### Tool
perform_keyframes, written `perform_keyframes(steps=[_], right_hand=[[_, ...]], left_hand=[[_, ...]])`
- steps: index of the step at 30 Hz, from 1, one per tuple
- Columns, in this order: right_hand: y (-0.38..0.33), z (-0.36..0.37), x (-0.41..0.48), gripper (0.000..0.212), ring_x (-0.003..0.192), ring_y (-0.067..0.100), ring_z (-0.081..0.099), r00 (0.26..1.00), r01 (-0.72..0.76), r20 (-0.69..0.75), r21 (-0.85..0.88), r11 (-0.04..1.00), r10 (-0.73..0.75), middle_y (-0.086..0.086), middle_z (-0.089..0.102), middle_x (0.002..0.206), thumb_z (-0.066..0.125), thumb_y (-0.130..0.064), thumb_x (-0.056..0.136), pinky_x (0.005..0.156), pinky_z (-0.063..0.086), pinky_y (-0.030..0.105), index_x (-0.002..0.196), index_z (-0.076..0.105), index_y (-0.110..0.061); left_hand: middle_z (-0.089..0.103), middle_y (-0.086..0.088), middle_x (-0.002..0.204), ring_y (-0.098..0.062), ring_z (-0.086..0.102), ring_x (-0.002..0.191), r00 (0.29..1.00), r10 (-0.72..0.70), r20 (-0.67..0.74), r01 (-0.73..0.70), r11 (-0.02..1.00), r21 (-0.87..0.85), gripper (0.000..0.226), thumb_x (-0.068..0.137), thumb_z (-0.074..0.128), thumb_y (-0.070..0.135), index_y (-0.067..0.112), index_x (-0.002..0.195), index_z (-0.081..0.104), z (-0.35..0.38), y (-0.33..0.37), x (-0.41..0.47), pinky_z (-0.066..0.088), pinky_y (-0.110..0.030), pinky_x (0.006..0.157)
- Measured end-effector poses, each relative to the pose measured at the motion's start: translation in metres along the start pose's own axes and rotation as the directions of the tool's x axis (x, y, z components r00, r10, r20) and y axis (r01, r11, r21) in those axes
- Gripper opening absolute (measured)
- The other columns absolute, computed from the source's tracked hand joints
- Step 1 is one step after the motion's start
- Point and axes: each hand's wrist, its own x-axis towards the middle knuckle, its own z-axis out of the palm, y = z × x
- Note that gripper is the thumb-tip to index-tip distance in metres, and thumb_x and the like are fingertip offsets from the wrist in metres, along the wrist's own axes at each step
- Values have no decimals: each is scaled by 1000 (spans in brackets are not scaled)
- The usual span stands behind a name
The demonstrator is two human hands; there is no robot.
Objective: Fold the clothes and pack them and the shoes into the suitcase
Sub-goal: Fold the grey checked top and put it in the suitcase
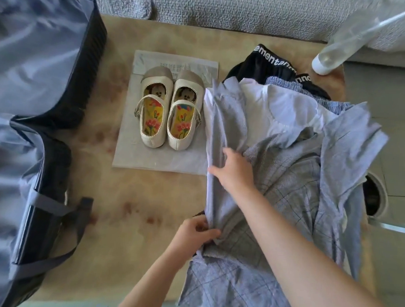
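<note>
- Item in hand: pinstriped shirt [224, 121], pale blue, uppermost on the left flank of the clothes pile at the right of the table [127, 208]. Unfolded and rumpled.
- Your left hand [196, 231]: closed in a pinch on the near end of the shirt's left edge, at the pile's near-left corner.
- Your right hand [236, 172]: farther up the same edge, fingers curled over the raised ridge of cloth, thumb on the far side.
- Key relation: the gathered edge ran long-wise from near to far, and both your hands sat on it, left near, right far. The rest of the shirt lay to the right of both hands, so a fold would likely carry this edge rightward over the pile.
- Beneath and beside: checked garment [287, 182], grey-blue, just right of your right hand; white garment [282, 106] beyond it; black shorts [257, 59] with a lettered waistband at the far end.
- Cream strap shoes [182, 119]: a pair, side by side, toes away from you, on a paper sheet [158, 157] just left of the pile. Untouched.
- Suitcase [35, 72]: open, at the table's left, well apart from the pile, with the shoes between. Your left hand was the nearer to it. No clothes visible inside.
- Also present: spray bottle [340, 48] lying at the far right corner; sofa [229, 5] behind.
</note>
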Motion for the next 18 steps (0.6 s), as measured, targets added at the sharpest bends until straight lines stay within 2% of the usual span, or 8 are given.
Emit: perform_keyframes(steps=[1,3,6,8,10,13,15,18], right_hand=[[2,10,-4,35,110,30,59,1000,-2,-14,-38,999,1,6,68,112,63,-17,87,94,46,39,121,60,-16],[11,24,-20,28,98,23,60,999,30,-41,-33,999,-32,3,73,96,56,-5,88,96,44,35,111,68,-17],[21,26,-47,23,79,16,57,984,172,-53,52,984,-169,0,72,87,62,-4,87,100,39,37,102,73,-16],[27,22,-60,21,80,17,59,969,243,15,124,962,-247,0,71,87,65,-5,86,94,44,36,102,74,-15],[28,15,-75,23,89,15,58,941,288,124,197,937,-315,-3,69,93,64,-4,87,87,46,28,104,74,-16],[27,12,-100,25,93,9,57,852,367,294,256,894,-433,-3,68,96,61,-3,87,84,43,19,102,74,-17],[30,17,-111,24,95,11,57,815,438,316,213,873,-486,-3,68,97,60,-4,87,87,42,21,100,75,-18],[34,17,-108,19,98,5,56,899,323,206,282,903,-386,-9,62,102,60,-9,89,89,45,21,101,72,-18]], left_hand=[[71,-16,92,-18,65,81,1000,1,-7,-2,1000,-29,18,85,71,19,6,98,70,-3,3,-1,54,-37,86],[71,-10,93,-16,66,84,998,-36,-56,25,981,-191,21,92,62,19,6,107,68,-15,9,4,58,-30,78],[68,-8,108,-18,66,90,979,-111,-174,23,896,-444,27,99,48,23,6,116,60,-36,20,17,56,-27,67],[64,-10,118,-20,64,97,964,-120,-236,-4,884,-467,29,99,47,28,8,118,55,-47,28,27,54,-31,75],[64,-5,117,-19,63,100,971,-121,-205,1,863,-505,31,98,48,36,14,119,52,-51,38,36,53,-35,82],[67,0,107,-13,65,80,988,-124,-92,53,834,-549,35,94,52,45,19,118,54,-49,56,40,50,-27,65],[68,-3,108,-11,63,76,988,-101,-118,28,863,-504,40,90,61,41,16,121,58,-45,57,45,46,-21,58],[69,-7,110,-13,63,83,965,-76,-251,-56,876,-480,37,85,70,27,13,118,62,-46,50,44,48,-23,64]])
